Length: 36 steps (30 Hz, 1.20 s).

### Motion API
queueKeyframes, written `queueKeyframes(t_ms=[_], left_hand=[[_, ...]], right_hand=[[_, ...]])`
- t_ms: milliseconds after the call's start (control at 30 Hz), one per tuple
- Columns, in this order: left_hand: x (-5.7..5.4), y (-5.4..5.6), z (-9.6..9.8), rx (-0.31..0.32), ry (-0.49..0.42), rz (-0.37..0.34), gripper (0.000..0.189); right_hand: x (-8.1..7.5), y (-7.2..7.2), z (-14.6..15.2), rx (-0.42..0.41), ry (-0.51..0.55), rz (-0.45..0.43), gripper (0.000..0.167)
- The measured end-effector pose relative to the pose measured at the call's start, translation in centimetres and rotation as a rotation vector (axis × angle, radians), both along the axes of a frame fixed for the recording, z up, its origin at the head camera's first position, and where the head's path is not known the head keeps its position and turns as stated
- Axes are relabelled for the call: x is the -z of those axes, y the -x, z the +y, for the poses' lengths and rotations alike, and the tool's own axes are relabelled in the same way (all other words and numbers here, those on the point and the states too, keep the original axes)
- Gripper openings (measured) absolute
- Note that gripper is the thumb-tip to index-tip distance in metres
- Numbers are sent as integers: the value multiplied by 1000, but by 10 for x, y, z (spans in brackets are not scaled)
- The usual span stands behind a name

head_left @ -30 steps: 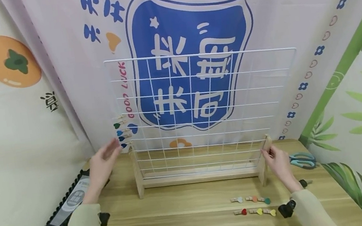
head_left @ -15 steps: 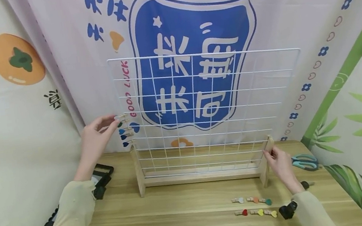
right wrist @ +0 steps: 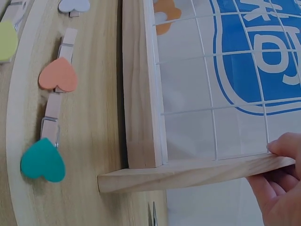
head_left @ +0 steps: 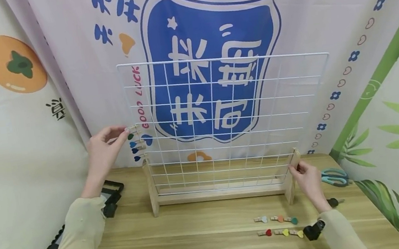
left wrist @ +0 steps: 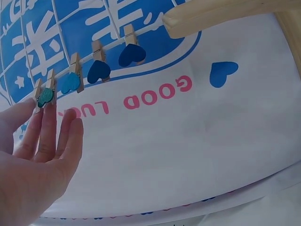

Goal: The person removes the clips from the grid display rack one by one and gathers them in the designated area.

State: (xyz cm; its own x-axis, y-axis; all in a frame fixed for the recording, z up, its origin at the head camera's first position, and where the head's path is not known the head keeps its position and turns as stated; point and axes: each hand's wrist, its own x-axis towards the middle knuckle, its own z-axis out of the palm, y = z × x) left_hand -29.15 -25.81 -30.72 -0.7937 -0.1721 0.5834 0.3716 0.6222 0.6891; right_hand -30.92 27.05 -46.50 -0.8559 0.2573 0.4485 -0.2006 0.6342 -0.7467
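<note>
A white wire grid [head_left: 214, 93] stands upright in a wooden stand [head_left: 220, 195]. Several mini clothespins with heart tops are clipped in a column along its left edge, among them a dark blue one [left wrist: 132, 52] and a light blue one [left wrist: 73, 81]. My left hand [head_left: 102, 152] pinches the uppermost clothespin [left wrist: 37, 89] there between thumb and fingertips; its heart is mostly hidden. Just beside it sits a green heart clothespin [left wrist: 46, 96]. My right hand [head_left: 308, 181] grips the stand's right wooden post [right wrist: 202, 175], thumb on one side and fingers on the other.
Heart clothespins lie in two short rows on the table's right side, including a red one [head_left: 268, 232] and a teal one [right wrist: 43, 160]. Blue-handled scissors [head_left: 335, 177] lie beyond my right hand. A black object [head_left: 112, 195] is partly behind my left arm.
My left hand has risen from beside the lower clothespins to the top of the column, bringing a pale heart clothespin to the grid edge. My right hand stays on the post.
</note>
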Motion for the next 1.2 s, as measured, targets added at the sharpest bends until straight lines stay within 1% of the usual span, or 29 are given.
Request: queueKeyframes(t_ms=[133, 300, 433, 533, 600, 733, 800, 867, 933, 1000, 1067, 1133, 1200], left_hand=[[-2, -1, 1, -21, 30, -10, 35], [-3, 1, 2, -56, 39, -5, 34], [-3, 2, 3, -81, 8, 24, 30], [-4, 2, 2, -81, -32, 52, 29], [-4, 1, 1, -83, -66, 57, 28], [-6, -3, -3, -106, -141, 64, 25], [-7, -7, -4, -119, -162, 56, 26], [-7, -13, -3, -113, -170, 47, 28], [-6, -20, 2, -91, -166, 29, 31], [-2, -28, 8, -62, -149, 11, 33], [5, -35, 17, -30, -132, -14, 33], [16, -41, 26, 18, -119, -56, 33], [32, -43, 35, 60, -116, -107, 33]], right_hand=[[1, 0, 0, 2, 35, -29, 15], [2, 1, -1, 6, 37, -25, 15], [2, 1, -2, -3, 50, -30, 15], [2, 1, -3, -15, 59, -31, 15], [2, 2, -3, -20, 61, -30, 15], [2, 2, -1, -16, 47, -30, 15], [2, 2, 0, -8, 45, -27, 15], [3, 2, 0, 5, 43, -26, 17], [2, 1, 1, 12, 40, -24, 18], [2, 1, 1, 14, 37, -22, 18], [2, 1, 2, 13, 36, -23, 17], [2, 1, 2, 5, 38, -27, 14], [2, 1, 2, 1, 36, -31, 14]])
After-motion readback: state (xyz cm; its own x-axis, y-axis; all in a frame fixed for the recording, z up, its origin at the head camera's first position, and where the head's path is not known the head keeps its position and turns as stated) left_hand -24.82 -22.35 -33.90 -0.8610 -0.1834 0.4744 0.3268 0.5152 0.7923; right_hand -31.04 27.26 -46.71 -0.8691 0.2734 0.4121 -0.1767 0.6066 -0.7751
